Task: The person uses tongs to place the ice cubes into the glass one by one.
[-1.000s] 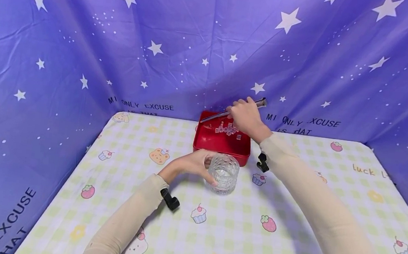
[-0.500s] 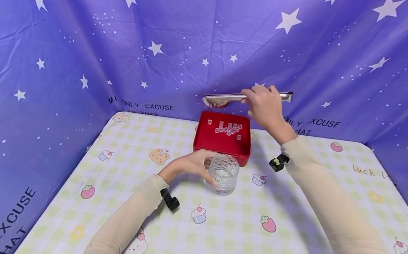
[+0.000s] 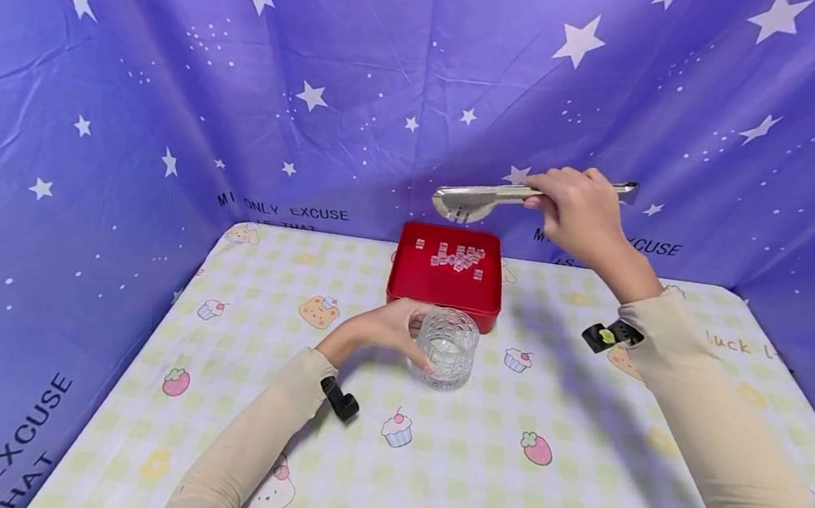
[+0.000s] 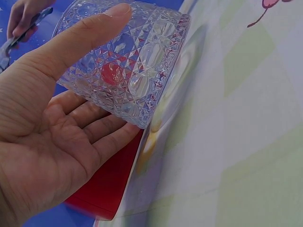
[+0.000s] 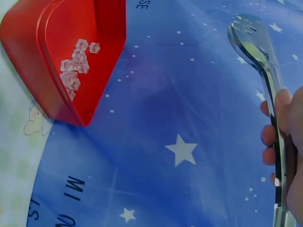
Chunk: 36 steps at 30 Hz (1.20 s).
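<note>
My left hand (image 3: 391, 328) holds a clear patterned glass (image 3: 446, 349) upright on the tablecloth, thumb on its near side and fingers on the other. In the left wrist view the thumb lies across the faceted wall of the glass (image 4: 137, 56). High over the back of the table, my right hand (image 3: 581, 215) grips metal serving tongs (image 3: 489, 198), their slotted heads pointing left. The tongs' heads (image 5: 251, 35) lie close together; whether anything is between them I cannot tell. Several small clear cubes (image 3: 458, 258) sit in a red box (image 3: 422, 285) behind the glass.
A checked tablecloth (image 3: 457, 478) with printed cupcakes and strawberries covers the table. Purple star-printed curtain (image 3: 369, 57) hangs behind it and along both sides. The red box stands at the table's back edge.
My right hand has lifted the tongs out of the red box and moved them up and to the right. The left hand and the glass stay where they were.
</note>
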{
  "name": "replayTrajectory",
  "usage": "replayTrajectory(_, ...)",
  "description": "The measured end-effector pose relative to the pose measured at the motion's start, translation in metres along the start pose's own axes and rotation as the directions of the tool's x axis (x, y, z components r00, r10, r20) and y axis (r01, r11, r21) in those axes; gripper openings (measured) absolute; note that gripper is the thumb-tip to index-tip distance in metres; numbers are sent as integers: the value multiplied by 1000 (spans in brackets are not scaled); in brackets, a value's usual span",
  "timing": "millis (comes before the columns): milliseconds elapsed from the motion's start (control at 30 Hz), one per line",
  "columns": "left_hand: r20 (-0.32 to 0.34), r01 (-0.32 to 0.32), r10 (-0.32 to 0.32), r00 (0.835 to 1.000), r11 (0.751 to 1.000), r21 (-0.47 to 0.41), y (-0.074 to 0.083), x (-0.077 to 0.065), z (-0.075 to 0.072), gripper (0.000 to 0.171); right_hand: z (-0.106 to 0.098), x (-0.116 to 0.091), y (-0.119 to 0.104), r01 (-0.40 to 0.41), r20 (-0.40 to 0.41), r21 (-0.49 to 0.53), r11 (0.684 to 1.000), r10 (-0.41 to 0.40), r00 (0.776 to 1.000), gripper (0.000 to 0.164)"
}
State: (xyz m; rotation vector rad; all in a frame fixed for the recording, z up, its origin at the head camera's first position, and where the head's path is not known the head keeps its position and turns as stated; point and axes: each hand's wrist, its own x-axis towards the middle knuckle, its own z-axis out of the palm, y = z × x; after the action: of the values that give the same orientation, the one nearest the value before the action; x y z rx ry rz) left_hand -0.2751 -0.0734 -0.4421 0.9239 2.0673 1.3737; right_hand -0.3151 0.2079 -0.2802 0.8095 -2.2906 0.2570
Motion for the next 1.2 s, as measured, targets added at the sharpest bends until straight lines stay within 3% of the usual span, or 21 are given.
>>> replayTrajectory(400,8,9,-9,1000,1000,-28,1,-1,-1,79,-18,-21,0,66,104,31,997,-69,992,14)
replayTrajectory(667,12,19,-18,1000,999,-39,0,-1,-1,77,-23,-23,-4,46,205,72,996,-59,977,14)
replayTrajectory(1200,3,28,-27,1000,996,-87,1,-1,-1,72,-16,-29,-10,54,245,108,993,-79,966,17)
